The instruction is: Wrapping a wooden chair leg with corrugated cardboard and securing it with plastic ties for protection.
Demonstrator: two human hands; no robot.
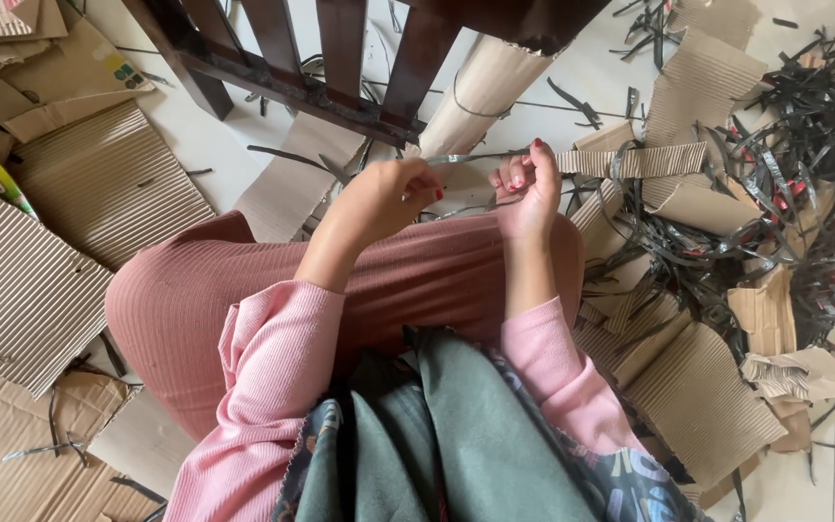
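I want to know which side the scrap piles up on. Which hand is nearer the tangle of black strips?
Right. The right hand is beside the tangle of black strips; the left hand is farther away.

I see the left hand (386, 198) and right hand (528, 184) pinching a thin metal strip (466, 157) above the knees; corrugated cardboard sheets (108, 179) lie left; tangled black strips (804, 145) far right.

Thin grey strip (471, 157), taut, level
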